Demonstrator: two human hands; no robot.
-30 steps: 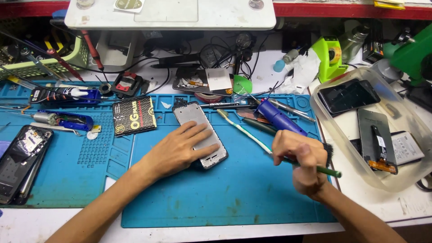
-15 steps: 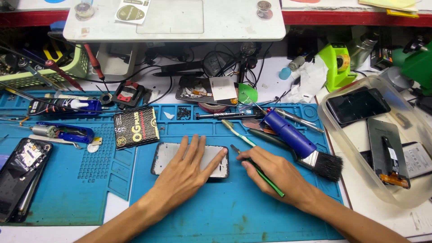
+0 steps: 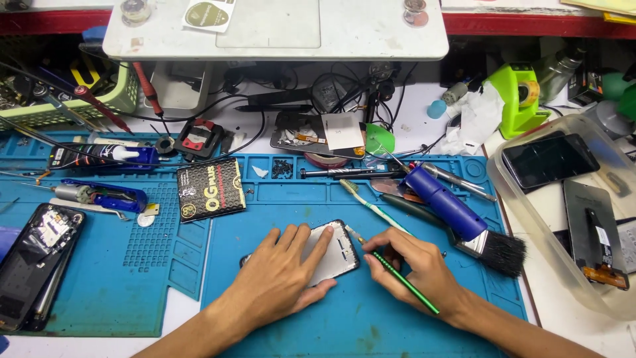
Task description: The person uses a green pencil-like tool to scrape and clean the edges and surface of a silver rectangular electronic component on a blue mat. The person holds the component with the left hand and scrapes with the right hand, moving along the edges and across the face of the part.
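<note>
A silver phone body (image 3: pixel 334 255) lies flat on the blue work mat (image 3: pixel 371 325), mostly under my left hand (image 3: pixel 281 275), which presses down on it with fingers spread. My right hand (image 3: pixel 414 268) grips a thin green-handled tool (image 3: pixel 404 284) like a pen. The tool's metal tip touches the phone's right edge. A blue-handled brush (image 3: pixel 464 222) lies just right of my right hand, and a toothbrush (image 3: pixel 371 205) rests above it.
A second blue mat (image 3: pixel 99 285) on the left carries an opened black phone (image 3: pixel 36 262), a small black packet (image 3: pixel 211 189) and blue tools. A clear plastic tub (image 3: pixel 530 219) with phones and parts stands right. Cables, a green tape dispenser (image 3: pixel 517 99) and a white shelf crowd the back.
The phone has been turned and slid down the mat under my left hand. My right hand has brought the green tool's tip against the phone's right edge. The camera has tilted down.
</note>
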